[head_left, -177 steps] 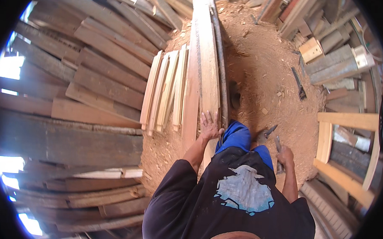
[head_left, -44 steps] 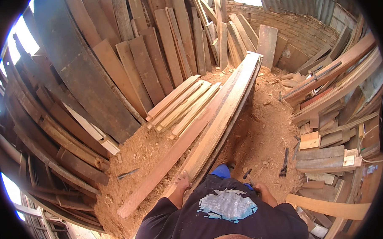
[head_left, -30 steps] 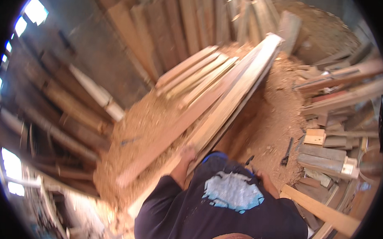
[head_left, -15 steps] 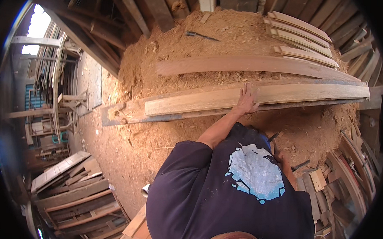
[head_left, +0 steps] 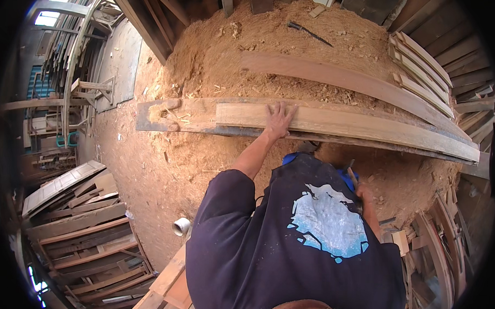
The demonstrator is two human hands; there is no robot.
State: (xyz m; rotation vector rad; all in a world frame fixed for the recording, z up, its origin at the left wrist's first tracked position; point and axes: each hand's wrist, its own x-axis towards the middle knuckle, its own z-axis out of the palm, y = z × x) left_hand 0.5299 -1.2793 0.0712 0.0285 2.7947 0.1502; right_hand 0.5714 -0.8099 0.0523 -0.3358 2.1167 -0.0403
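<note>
Left hand point(head_left: 280, 120): lying spread on pale board point(head_left: 363, 120), gripping nothing, apparently steadying it.
Right hand point(head_left: 364, 191): curling around tool handle point(head_left: 352, 175).
Pale board: resting along bench point(head_left: 146, 120), presumably for support.

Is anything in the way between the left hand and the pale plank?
No, nothing that I can see. The left hand lies spread out right on top of the pale plank, toward the plank's left end.

The left camera of a head-worn fisheye pair looks steeply down: the shirt point(head_left: 282, 243), closest, fills six o'clock; the left hand point(head_left: 280, 123) lies farther off, just toward one from centre; the plank point(head_left: 357, 124) bends toward three.
</note>
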